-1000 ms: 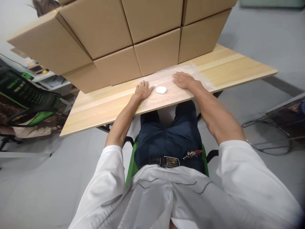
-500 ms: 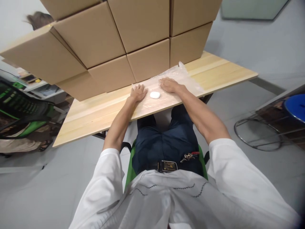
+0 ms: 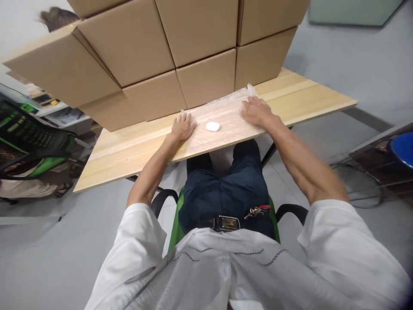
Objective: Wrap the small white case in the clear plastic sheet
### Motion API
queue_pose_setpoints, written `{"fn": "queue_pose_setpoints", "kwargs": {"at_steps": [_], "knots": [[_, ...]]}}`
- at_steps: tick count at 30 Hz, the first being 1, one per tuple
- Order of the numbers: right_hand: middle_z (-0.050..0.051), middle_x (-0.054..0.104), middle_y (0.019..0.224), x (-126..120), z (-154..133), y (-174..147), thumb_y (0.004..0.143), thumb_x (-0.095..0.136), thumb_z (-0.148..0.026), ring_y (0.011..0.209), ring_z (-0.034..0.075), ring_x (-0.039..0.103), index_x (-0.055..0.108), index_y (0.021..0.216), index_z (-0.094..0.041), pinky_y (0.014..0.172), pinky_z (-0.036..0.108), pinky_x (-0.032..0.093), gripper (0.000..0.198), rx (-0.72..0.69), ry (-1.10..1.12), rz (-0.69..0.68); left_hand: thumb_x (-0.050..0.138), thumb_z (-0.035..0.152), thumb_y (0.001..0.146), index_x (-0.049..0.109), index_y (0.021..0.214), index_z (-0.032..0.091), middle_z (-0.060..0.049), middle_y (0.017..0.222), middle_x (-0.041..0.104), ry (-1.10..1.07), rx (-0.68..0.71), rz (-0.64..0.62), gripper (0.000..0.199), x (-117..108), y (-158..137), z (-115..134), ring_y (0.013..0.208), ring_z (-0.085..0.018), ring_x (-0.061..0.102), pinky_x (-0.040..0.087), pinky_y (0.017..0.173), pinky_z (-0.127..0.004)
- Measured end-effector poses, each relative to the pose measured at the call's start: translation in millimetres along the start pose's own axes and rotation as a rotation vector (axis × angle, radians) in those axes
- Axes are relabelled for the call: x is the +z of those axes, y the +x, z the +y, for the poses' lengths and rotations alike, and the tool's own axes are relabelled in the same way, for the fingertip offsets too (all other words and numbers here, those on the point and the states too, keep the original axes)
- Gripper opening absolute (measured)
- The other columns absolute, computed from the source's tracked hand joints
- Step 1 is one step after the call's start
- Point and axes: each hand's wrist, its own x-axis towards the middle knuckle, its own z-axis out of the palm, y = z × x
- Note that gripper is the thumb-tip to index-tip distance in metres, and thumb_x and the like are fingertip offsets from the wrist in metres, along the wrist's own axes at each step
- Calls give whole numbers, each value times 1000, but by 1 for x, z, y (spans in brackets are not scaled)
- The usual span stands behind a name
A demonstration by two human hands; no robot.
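Observation:
A clear plastic sheet (image 3: 226,113) lies flat on the light wooden table (image 3: 135,148). On it rests a small white oval case (image 3: 213,126). My left hand (image 3: 183,126) presses palm-down on the sheet's left end, fingers spread. My right hand (image 3: 256,112) lies flat on the sheet's right end, where a crumpled corner sticks up. The case sits between both hands, touched by neither.
Stacked cardboard boxes (image 3: 180,56) fill the table's back half. A green-and-black chair (image 3: 29,146) stands at the left. A blue stool on a metal ring frame (image 3: 402,150) is at the right. Grey floor surrounds the table.
My right hand has slid to the right along the plastic sheet, away from the white case, flattening the sheet. My left hand stays in place.

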Motion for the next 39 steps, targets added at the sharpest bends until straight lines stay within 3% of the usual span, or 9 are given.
{"fn": "queue_pose_setpoints", "kwargs": {"at_steps": [3, 6, 12, 19, 23, 26, 32, 39], "knots": [[23, 40, 214, 7, -20, -25, 131, 39, -64, 203, 49, 30, 58, 197, -10, 166, 72, 24, 88, -145, 26, -31, 31, 60, 135, 24, 213, 15, -19, 222, 19, -31, 89, -47, 90, 10, -16, 1, 209, -43, 17, 12, 169, -63], [23, 42, 213, 12, -29, -45, 130, 38, -70, 201, 48, 35, 59, 197, -10, 166, 68, 27, 93, -188, 27, -117, 29, 63, 135, 28, 212, 16, -18, 222, 17, -47, 129, -82, 90, 19, -27, 3, 210, -41, 14, 11, 170, -60], [30, 36, 214, 9, 2, -59, 127, 33, -70, 202, 49, 32, 45, 202, 0, 166, 65, 26, 103, -131, -12, -172, 31, 66, 134, 32, 209, 8, -22, 221, 15, -40, 123, -108, 94, 19, -36, -1, 210, -41, 13, 14, 170, -58], [30, 57, 202, 5, 38, -61, 124, 40, -69, 191, 57, 51, 62, 191, -10, 158, 81, 40, 92, -81, -30, -93, 33, 69, 133, 30, 208, 5, -25, 220, 19, -21, 95, -89, 99, 19, -40, -10, 210, -40, 15, 16, 170, -60], [33, 57, 200, 2, 51, -65, 125, 38, -67, 191, 55, 51, 63, 188, -9, 157, 78, 42, 89, -80, -38, -86, 33, 71, 132, 32, 208, 7, -25, 220, 21, -26, 106, -72, 99, 23, -38, -14, 209, -41, 17, 19, 169, -63], [33, 57, 201, -1, 56, -66, 125, 38, -67, 192, 53, 50, 61, 188, -9, 159, 75, 40, 90, -65, -44, -77, 33, 70, 132, 32, 207, 6, -26, 220, 23, -22, 114, -58, 99, 24, -37, -14, 209, -42, 19, 20, 169, -64], [35, 40, 210, -12, 54, -73, 125, 35, -67, 201, 47, 36, 50, 194, 4, 165, 62, 29, 100, 29, -53, -119, 33, 64, 132, 35, 205, 6, -27, 218, 27, -2, 108, -50, 93, 20, -41, -12, 208, -42, 22, 23, 168, -65], [33, 49, 206, -17, 52, -76, 122, 38, -63, 195, 46, 50, 57, 192, -1, 160, 66, 40, 95, 67, -80, -72, 31, 64, 131, 36, 203, 3, -31, 217, 27, -18, 118, -44, 95, 15, -48, -10, 208, -42, 22, 22, 168, -67]]}}
